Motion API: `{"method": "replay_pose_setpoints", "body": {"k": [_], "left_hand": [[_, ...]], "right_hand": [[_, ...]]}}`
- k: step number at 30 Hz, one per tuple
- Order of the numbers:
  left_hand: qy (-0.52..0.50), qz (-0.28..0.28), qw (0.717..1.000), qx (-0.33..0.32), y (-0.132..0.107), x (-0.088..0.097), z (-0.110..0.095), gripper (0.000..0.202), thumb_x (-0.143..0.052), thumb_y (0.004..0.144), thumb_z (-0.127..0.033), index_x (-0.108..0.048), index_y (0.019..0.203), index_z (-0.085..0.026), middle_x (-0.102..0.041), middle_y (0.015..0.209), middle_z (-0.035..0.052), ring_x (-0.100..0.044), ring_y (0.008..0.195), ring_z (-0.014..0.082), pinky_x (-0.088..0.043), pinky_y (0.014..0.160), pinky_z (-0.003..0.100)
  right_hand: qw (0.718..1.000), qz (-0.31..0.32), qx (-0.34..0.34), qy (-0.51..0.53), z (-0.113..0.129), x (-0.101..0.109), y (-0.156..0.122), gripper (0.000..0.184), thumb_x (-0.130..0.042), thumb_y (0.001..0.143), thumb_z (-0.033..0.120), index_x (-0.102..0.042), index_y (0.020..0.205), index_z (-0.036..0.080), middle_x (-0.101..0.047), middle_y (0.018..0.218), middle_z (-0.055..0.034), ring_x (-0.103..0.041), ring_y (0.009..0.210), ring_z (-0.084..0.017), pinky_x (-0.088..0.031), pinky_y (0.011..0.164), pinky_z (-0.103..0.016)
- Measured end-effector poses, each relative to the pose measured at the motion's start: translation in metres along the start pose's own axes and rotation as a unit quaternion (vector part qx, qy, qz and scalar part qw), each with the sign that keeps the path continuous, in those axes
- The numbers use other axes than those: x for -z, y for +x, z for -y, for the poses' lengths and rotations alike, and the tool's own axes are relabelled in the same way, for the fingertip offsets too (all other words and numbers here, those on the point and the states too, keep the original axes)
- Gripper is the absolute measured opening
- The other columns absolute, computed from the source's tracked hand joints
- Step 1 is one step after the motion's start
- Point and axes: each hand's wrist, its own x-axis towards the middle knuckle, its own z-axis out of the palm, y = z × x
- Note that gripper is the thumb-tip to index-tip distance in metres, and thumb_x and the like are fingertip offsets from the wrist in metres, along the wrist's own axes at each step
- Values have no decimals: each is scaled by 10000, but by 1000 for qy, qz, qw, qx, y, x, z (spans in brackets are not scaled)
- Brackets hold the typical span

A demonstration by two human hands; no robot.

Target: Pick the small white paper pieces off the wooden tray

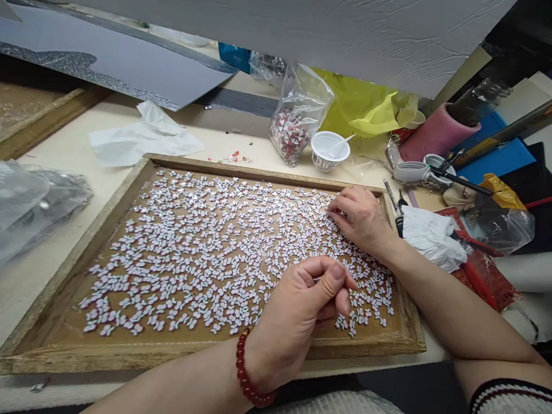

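A shallow wooden tray (129,190) lies in front of me, covered with many small white flower-shaped pieces (207,253). My left hand (302,310), with a red bead bracelet at the wrist, hovers over the tray's near right part, its thumb pressed against the curled fingers in a pinch; what it holds is too small to name. My right hand (362,218) rests on the pieces at the tray's far right, its fingertips pinched together on the white pieces there.
Behind the tray stand a clear bag of red-and-white pieces (293,126), a small white cup with a spoon (330,150) and crumpled tissue (138,138). To the right are tools (394,201), white paper (431,236), a pink roll (435,135) and bags. Plastic lies at the left (34,201).
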Motion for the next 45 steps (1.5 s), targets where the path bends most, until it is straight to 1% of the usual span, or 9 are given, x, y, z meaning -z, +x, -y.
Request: {"method": "replay_pose_setpoints", "body": {"k": [4,8,11,15,19,24,31,43,45], "left_hand": [[13,2,1000,-13,1,0,0,200,-706,812,-316,-677,750,-128,-598,600,-11,-258,428,22,-141,419,183],[3,0,1000,-12,1,-1,-1,206,-734,786,-328,-674,740,-136,-579,578,-23,-258,426,25,-131,417,188],[-3,11,1000,-3,0,0,0,299,-753,754,-400,-632,679,-137,-519,503,-42,-262,418,31,-123,413,190],[3,31,999,-16,1,3,1,417,-738,732,-500,-560,605,-144,-421,468,-71,-254,419,37,-137,417,194],[15,48,998,-22,1,4,1,507,-711,728,-556,-460,541,-157,-357,473,-83,-213,423,39,-124,413,198],[35,60,998,-7,2,4,0,560,-706,700,-600,-398,513,-172,-307,454,-92,-186,411,39,-113,407,208],[35,57,998,-6,1,3,0,558,-700,693,-618,-420,517,-169,-302,454,-91,-194,415,40,-123,412,208],[18,10,1000,-23,2,3,0,471,-654,807,-517,-463,570,-157,-346,487,-79,-220,438,43,-153,416,186],[5,1,1000,-22,1,2,0,435,-603,849,-509,-515,615,-152,-355,492,-74,-226,440,48,-165,419,185]], "right_hand": [[1000,-4,-3,5,-1,0,0,90,-574,870,201,-635,805,194,-637,837,-60,-542,842,-209,-396,768,-356],[1000,-8,-9,19,1,8,-1,59,-594,857,203,-643,831,183,-648,862,-73,-548,873,-218,-402,795,-379],[992,14,3,126,10,25,0,59,-600,856,195,-637,814,174,-642,817,-51,-558,819,-175,-431,765,-340],[927,117,72,350,30,54,1,92,-598,877,235,-634,828,166,-644,740,-17,-568,723,-113,-464,690,-268],[893,154,110,408,41,70,0,110,-560,902,239,-629,876,157,-653,776,-34,-575,763,-111,-477,734,-278],[875,185,113,433,41,71,-2,58,-575,880,179,-620,901,150,-640,794,-35,-566,773,-109,-485,738,-276],[855,212,111,460,38,69,-1,24,-594,858,137,-611,874,132,-622,788,-38,-551,768,-109,-478,723,-274],[819,219,3,531,38,58,-5,69,-630,847,203,-596,831,145,-609,754,-17,-553,710,-98,-474,646,-252],[826,204,-12,526,39,56,-5,72,-612,860,214,-591,828,153,-609,760,-20,-559,724,-105,-476,651,-253]]}}
